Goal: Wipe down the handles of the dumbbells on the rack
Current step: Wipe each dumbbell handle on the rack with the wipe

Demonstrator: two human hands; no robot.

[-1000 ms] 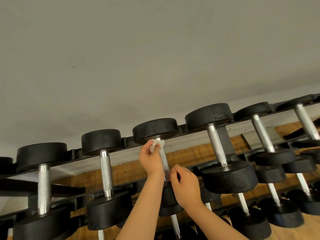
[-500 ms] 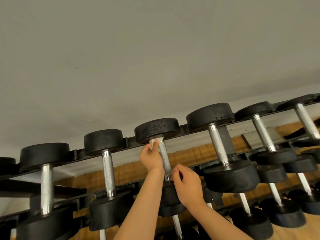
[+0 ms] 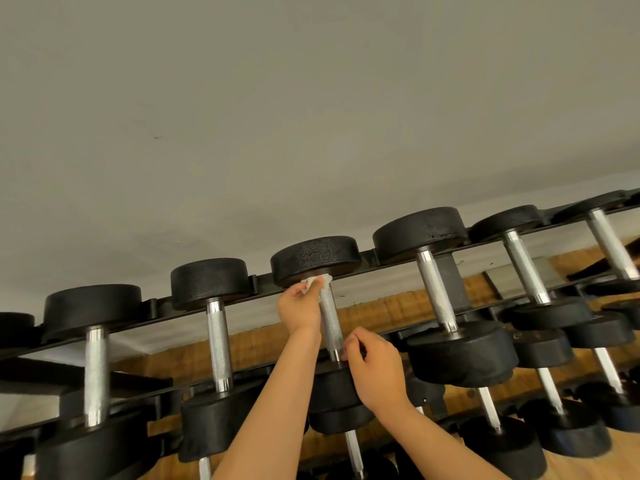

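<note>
Left hand (image 3: 300, 308) pinches a white wipe (image 3: 313, 283) at the far end of the middle handle (image 3: 329, 320); its axis runs toward the right hand (image 3: 375, 367), fingers seemingly curled on the near end

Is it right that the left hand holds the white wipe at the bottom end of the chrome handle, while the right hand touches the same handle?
Not quite. In the head view the left hand holds the white wipe at the top end of the chrome handle, just under the upper black weight. The right hand does touch the same handle, at its lower end.
</note>
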